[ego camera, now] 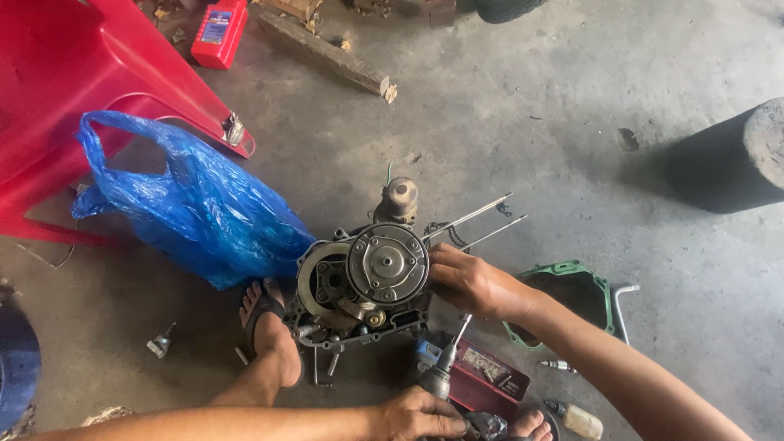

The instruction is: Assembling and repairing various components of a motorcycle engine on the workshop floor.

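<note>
Right hand fingers grip 3 o'clock edge of grey metal engine case. Left hand closed round black-handled screwdriver, shaft pointing 1 o'clock toward case, just beside right hand.

Engine, blue bag on concrete floor

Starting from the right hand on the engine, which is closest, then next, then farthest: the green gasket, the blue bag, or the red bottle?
From the right hand:
1. Green gasket, on the floor just beside its wrist.
2. Blue bag, across the engine.
3. Red bottle, at the top edge.
</note>
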